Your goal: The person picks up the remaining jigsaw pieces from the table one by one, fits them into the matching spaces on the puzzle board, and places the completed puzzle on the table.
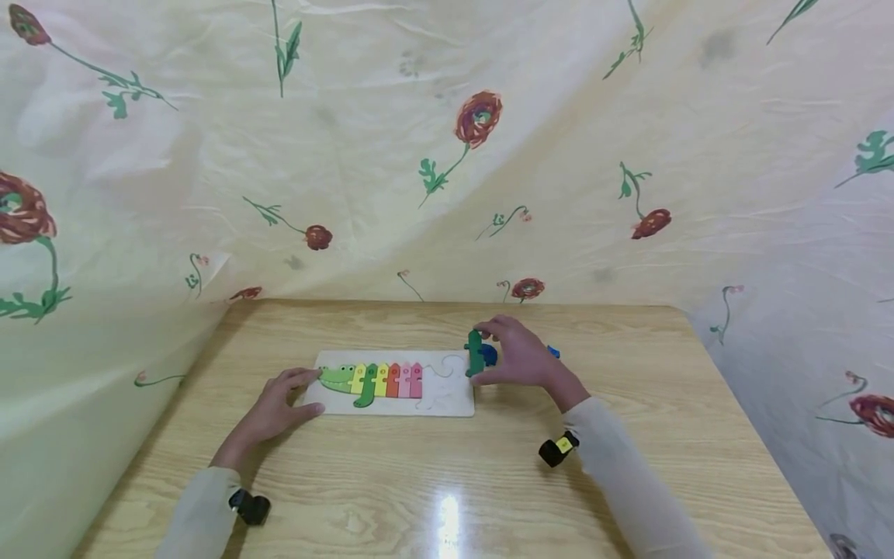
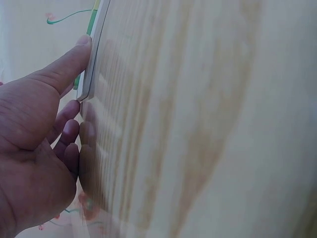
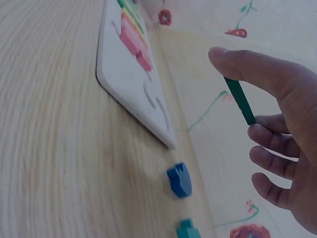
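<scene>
A white puzzle board [image 1: 447, 407] lies on the table, with a crocodile made of coloured pieces on its left part. The light green head [image 1: 338, 377] is at the left end, followed by yellow, green, orange and pink strips. My left hand [image 1: 281, 402] holds the board's left end between thumb and fingers. Above the right edge of the board, my right hand [image 1: 520, 353] pinches a dark green puzzle piece [image 3: 240, 101] between thumb and index finger. Bare outlines show on the board's right part.
A dark blue piece [image 3: 179, 179] lies on the table just right of the board. Farther right is a teal piece [image 3: 188, 230], partly cut off in the right wrist view. Flowered cloth [image 1: 391, 155] hangs behind the wooden table [image 1: 391, 481].
</scene>
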{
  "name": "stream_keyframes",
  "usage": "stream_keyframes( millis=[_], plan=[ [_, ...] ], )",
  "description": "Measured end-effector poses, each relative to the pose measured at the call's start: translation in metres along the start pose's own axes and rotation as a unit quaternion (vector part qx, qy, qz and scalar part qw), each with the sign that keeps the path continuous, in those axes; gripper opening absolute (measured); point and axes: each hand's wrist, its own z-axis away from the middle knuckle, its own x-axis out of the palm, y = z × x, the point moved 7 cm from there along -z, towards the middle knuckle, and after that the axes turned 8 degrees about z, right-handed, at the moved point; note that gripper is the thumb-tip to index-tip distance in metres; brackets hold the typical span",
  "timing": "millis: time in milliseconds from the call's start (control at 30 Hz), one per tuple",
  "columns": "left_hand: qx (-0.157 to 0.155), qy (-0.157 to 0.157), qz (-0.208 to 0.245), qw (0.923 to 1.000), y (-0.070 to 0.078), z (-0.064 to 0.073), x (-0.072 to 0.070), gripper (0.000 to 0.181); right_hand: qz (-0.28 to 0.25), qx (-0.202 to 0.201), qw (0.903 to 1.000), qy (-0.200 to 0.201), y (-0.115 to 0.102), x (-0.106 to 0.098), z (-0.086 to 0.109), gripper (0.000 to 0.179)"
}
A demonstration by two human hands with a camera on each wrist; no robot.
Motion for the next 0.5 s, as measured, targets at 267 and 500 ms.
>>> stream_keyframes(
  millis=[267, 500],
  plan=[
    [0.002, -0.001, -0.002, 1.0, -0.003, -0.001, 0.001, 0.076, 0.02, -0.003, 0.9996, -0.022, -0.017, 0.017, -0.011, 0.091],
    [0.0, -0.003, 0.002, 1.0, -0.003, -0.001, 0.0, 0.076, 0.021, -0.002, 0.9994, -0.026, -0.027, 0.028, -0.015, 0.093]
  ],
)
